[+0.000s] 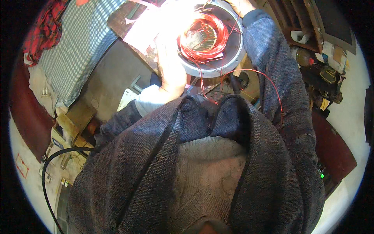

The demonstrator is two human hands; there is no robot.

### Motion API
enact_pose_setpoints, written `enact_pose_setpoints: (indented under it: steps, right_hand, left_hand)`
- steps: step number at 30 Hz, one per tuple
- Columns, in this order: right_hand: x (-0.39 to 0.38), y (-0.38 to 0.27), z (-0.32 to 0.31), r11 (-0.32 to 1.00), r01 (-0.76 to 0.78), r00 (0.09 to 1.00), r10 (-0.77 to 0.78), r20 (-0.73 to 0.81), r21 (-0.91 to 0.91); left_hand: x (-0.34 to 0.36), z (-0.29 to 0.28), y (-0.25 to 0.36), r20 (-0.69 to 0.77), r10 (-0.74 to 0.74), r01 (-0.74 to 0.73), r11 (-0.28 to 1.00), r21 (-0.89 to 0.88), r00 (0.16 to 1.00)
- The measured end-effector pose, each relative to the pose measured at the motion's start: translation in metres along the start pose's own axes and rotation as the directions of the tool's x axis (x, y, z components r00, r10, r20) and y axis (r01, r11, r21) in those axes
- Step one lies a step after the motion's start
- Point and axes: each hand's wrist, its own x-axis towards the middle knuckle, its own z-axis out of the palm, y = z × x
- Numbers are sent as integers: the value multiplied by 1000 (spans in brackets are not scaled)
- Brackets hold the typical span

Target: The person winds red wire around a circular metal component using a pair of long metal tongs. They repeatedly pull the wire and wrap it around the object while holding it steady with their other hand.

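A round metal motor housing [202,71] sits at top centre, with loops of red copper wire [220,41] around slotted windings inside and loose strands trailing down over its rim. My left hand [169,68] is against the housing's left side; glare washes out its fingers. At the top right edge, my right hand [238,7] grips the housing's rim, partly cropped by the picture's edge. Pale paper sheets [138,35] lie left of the housing in bright light.
Checked cloth [74,50] and red plaid fabric [44,35] are at upper left. A metal tool [136,84] lies below the housing's left. Wooden shelving [298,21] and cluttered items [327,74] stand at right. A black cable [66,150] curves at lower left.
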Motion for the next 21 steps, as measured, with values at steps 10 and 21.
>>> enact_pose_setpoints:
  steps: [10,21]
  right_hand:
    - [5,-2,16,1000,7,998,-6,-59,21]
    - [-55,48,17,859,45,932,148,-331,510]
  left_hand:
    - [3,-7,-9,105,328,-343,859,381,939]
    - [52,-11,-20,272,38,-72,991,116,961]
